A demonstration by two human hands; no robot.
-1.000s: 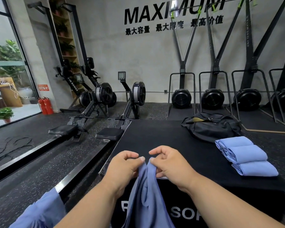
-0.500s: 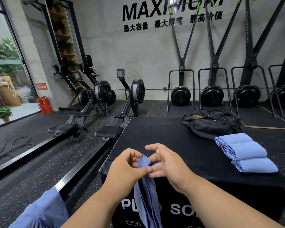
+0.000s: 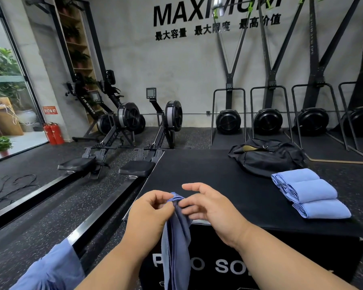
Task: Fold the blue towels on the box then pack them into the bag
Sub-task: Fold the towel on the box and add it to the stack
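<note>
Left hand (image 3: pixel 150 210): fingers curled, pinching the top edge of a blue towel (image 3: pixel 176 237) between thumb and fingertips. The towel hangs bunched from that pinch, down in front of the box's (image 3: pixel 218 181) near face, past the white lettering printed there, and out of the bottom of the view.

Right hand (image 3: pixel 210 208): just beside the left, fingers spread and loosely bent. Lower fingers touch the towel near the pinched edge; index finger and thumb stand clear of the cloth. No grip on the towel is visible.

Box: black, flat top, directly ahead of the person. On its right part lie three folded towels (image 3: pixel 310 193), in a row, each touching the next, near the right edge. Behind them, at the far right corner of the top, sits a black bag (image 3: pixel 266 155), slumped, its opening showing a tan lining.

Lower left corner: more blue cloth (image 3: pixel 48 271), partly cut by the frame; it cannot be told whether this is a towel or a sleeve.

Background: rowers (image 3: pixel 126 122) on the dark floor, left of the box.
</note>
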